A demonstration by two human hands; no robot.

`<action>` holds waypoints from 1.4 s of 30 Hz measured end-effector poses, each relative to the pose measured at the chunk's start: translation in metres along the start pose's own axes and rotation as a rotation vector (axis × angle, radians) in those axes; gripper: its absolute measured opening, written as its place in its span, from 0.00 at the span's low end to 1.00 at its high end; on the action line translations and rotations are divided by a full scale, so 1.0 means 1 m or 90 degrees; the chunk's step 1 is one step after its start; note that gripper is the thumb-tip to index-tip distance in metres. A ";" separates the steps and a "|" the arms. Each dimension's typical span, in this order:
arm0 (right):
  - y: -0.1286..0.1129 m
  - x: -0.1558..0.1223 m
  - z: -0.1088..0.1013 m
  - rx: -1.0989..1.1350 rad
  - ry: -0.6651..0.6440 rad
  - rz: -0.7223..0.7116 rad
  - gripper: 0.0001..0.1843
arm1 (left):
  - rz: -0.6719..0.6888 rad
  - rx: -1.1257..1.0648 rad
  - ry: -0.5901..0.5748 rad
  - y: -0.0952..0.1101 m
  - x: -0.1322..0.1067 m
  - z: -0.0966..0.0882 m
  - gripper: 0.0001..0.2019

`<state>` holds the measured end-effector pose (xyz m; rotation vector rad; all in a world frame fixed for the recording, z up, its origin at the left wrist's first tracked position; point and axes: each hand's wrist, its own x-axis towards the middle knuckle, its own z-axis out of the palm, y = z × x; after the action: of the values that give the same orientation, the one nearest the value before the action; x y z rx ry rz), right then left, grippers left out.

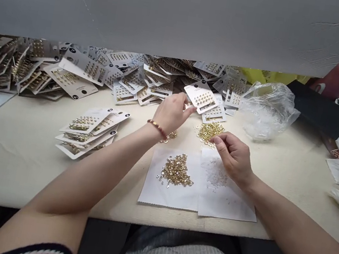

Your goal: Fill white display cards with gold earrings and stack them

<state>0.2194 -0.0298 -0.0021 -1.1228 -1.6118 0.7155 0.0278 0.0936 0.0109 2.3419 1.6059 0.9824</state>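
Head view. Your left hand (172, 112), with a bracelet (158, 127) at the wrist, reaches across the table (6, 147); its fingers are closed on the near-left edge of a white card (201, 98) set with gold studs, which sits just beyond the fingertips, over the heap of cards (68, 69). Your right hand (233, 156) rests lower, thumb and forefinger pressed together at the near edge of the pile of gold rings (209, 130); whether a ring lies between them cannot be told. Below both hands, two sheets of paper (158, 192) carry a mound of gold pieces (176, 171). A stack of cards (90, 131) lies left, a plastic bag (266, 108) right.
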 end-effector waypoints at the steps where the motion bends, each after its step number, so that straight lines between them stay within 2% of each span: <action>1: 0.001 0.001 -0.001 -0.005 0.001 0.019 0.10 | -0.081 -0.021 -0.012 0.001 0.011 0.008 0.15; 3: 0.002 0.003 -0.003 -0.029 -0.018 0.055 0.08 | -0.208 -0.085 -0.103 0.003 0.027 0.018 0.20; 5: 0.001 0.005 -0.005 -0.063 -0.062 0.075 0.09 | -0.302 -0.176 -0.141 0.006 0.035 0.021 0.21; 8: 0.000 0.004 -0.007 -0.116 -0.152 0.057 0.12 | -0.396 -0.372 -0.139 0.013 0.035 0.018 0.19; 10: -0.001 0.001 -0.008 -0.182 -0.216 -0.001 0.13 | -0.429 -0.479 -0.143 0.017 0.030 0.012 0.17; 13: -0.004 -0.004 -0.011 -0.330 -0.283 -0.120 0.14 | -0.397 -0.544 -0.140 0.015 0.017 -0.007 0.14; 15: -0.006 -0.005 -0.012 -0.398 -0.301 -0.183 0.14 | -0.298 -0.576 -0.117 0.010 0.004 -0.025 0.11; 18: -0.006 -0.003 -0.012 -0.421 -0.276 -0.251 0.12 | -0.158 -0.578 -0.132 0.000 -0.018 -0.050 0.08; 21: -0.005 0.001 -0.012 -0.363 -0.221 -0.276 0.12 | -0.084 -0.562 -0.141 -0.006 -0.037 -0.062 0.10; 25: -0.005 0.001 -0.013 -0.288 -0.207 -0.232 0.09 | -0.042 -0.573 -0.116 -0.012 -0.053 -0.053 0.14; 29: -0.006 -0.002 -0.014 -0.274 -0.237 -0.231 0.13 | -0.048 -0.606 -0.095 -0.018 -0.061 -0.041 0.16; 33: -0.008 -0.001 -0.013 -0.229 -0.256 -0.236 0.15 | -0.061 -0.630 -0.111 -0.023 -0.064 -0.041 0.17; 35: -0.008 0.001 -0.013 -0.173 -0.221 -0.187 0.11 | -0.063 -0.651 -0.127 -0.022 -0.064 -0.042 0.16; 37: -0.007 0.003 -0.013 -0.106 -0.126 -0.093 0.08 | -0.061 -0.678 -0.159 -0.020 -0.066 -0.042 0.14; 39: -0.007 0.005 -0.013 -0.033 -0.024 -0.003 0.11 | -0.056 -0.699 -0.212 -0.016 -0.068 -0.041 0.13; 40: -0.006 0.006 -0.012 0.004 0.001 0.029 0.12 | -0.053 -0.704 -0.243 -0.013 -0.069 -0.040 0.12; 42: -0.006 0.007 -0.010 0.073 -0.009 0.073 0.15 | -0.045 -0.704 -0.302 -0.007 -0.073 -0.037 0.12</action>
<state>0.2266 -0.0265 0.0094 -1.1348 -1.5077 0.8817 -0.0148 0.0243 0.0045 1.5355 0.6523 0.8616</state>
